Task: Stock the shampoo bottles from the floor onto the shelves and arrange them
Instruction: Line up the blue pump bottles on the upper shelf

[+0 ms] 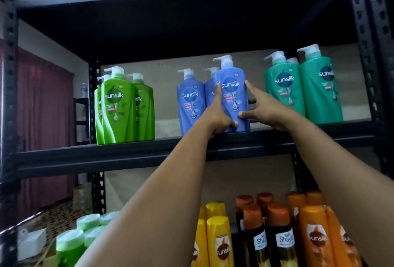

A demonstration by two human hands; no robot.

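My forearms fill the lower view, reaching up to the middle shelf (128,155). Left hand (215,115) and right hand (262,106) clasp a blue pump bottle (233,98) from either side, fingers (218,91) wrapped on its flanks; its base sits on, or just above, the shelf front edge; I cannot tell which. Two more blue bottles (189,100) stand just behind and left of it. Further left: green bottles (119,106). Right of it: teal bottles (319,89). Below it: yellow bottles (217,237) and orange bottles (315,234), packed.

Judgement: stocking well advanced; this bottle needs aligning. Floor not visible, remainder unknown.
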